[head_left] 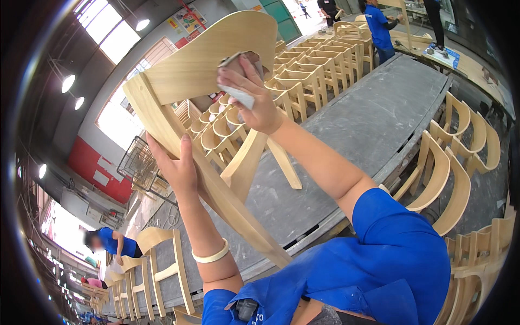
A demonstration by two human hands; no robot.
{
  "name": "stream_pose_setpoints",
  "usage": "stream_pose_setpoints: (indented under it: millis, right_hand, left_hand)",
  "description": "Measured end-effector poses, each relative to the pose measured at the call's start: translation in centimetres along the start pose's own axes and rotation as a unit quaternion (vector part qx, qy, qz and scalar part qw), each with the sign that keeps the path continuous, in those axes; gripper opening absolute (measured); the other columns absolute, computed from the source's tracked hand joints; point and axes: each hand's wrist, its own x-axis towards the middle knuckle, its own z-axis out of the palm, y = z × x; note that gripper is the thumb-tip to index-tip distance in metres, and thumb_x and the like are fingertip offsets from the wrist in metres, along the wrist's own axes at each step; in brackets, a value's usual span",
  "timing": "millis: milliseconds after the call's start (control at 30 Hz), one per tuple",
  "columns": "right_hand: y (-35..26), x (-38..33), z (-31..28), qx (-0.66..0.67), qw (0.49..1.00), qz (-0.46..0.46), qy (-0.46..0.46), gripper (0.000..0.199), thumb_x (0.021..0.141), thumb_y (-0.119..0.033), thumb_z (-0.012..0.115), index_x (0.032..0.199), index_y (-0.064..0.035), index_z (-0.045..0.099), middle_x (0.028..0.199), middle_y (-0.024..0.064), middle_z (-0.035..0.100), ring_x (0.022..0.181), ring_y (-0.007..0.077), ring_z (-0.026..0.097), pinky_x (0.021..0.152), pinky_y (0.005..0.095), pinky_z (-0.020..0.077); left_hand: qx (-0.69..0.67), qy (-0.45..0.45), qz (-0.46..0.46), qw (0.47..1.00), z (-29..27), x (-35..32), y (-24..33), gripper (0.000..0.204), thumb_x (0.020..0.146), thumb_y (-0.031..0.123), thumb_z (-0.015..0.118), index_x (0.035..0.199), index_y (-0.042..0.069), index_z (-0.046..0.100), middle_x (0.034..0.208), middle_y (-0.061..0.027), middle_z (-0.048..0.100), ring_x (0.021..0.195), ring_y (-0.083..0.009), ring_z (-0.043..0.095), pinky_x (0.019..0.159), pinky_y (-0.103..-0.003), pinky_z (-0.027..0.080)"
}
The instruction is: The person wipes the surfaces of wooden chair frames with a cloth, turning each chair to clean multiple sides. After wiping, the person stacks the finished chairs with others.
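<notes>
Pale-wood chair frame (238,218) is braced by the spread left hand (176,168), apparently for steadiness, while the right hand (255,104) pinches a brown sheet (230,63) at the frame's backrest (187,67).

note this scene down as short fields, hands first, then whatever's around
left hand: against the upright of a wooden chair, fingers spread
right hand: holds a brown-and-white pad at the backrest
chair: pale, tilted
left wrist: pale band
table: long, gray
upper middle: rows of chairs
right side: more chair frames
lower left: another person in blue
</notes>
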Motion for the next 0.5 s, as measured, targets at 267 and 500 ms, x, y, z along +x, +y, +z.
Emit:
stream_pose_setpoints:
  millis: [267,500]
  right_hand:
    - [-2.1,1.3,5.4,-0.061,0.990,-0.086,-0.094,0.048,0.079,-0.017,0.065,0.126,-0.0168,0.061,0.139,-0.0016,0.053,0.143,0.0314,0.026,0.117,0.0471,0.0161]
    - [6.2,-3.2,2.6,0.131,0.985,0.095,0.050,0.046,0.077,-0.007,0.062,0.122,-0.0108,0.063,0.139,0.0075,0.051,0.141,0.0390,0.026,0.117,0.0473,0.0173]
  left_hand:
    - [0.001,-0.002,-0.017,1.000,-1.2,0.2,-1.1,0.076,0.086,0.018,0.064,0.146,-0.005,0.023,0.141,-0.0205,0.039,0.128,-0.0286,0.042,0.108,-0.038,0.031]
    - [0.033,0.026,-0.016,0.999,-2.5,0.0,-2.8,0.070,0.088,0.016,0.059,0.145,-0.005,0.025,0.140,-0.0190,0.039,0.126,-0.0266,0.043,0.106,-0.036,0.032]
